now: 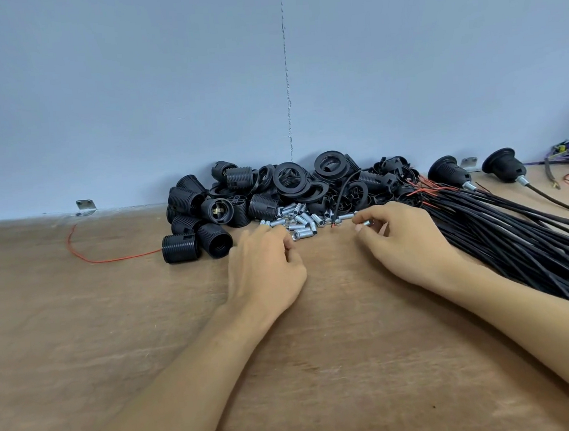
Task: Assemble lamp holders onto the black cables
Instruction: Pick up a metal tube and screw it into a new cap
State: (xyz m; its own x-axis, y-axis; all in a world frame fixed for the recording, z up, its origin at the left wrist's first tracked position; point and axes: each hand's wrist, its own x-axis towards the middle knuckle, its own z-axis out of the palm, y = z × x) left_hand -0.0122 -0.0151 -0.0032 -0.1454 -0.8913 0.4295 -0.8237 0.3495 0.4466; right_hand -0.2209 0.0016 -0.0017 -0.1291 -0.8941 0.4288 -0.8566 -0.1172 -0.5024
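Lamp holders (227,203) lie in a black heap at the back of the bench (114,333), against the wall (127,91), some on their sides with loose rings among them. Just in front of the heap sits a small scatter of metal tubes (302,219). The left hand (263,268) rests on the bench with its curled fingers reaching into that scatter; I cannot tell whether they hold anything. The right hand (402,239) is beside it, fingers pinched on a single tube (367,223). The cables (504,230) fan out in a thick bundle along the right, touching the right wrist. Two holders already on cables (449,171) lie beyond the bundle. A red wire (83,253) curls at the left.
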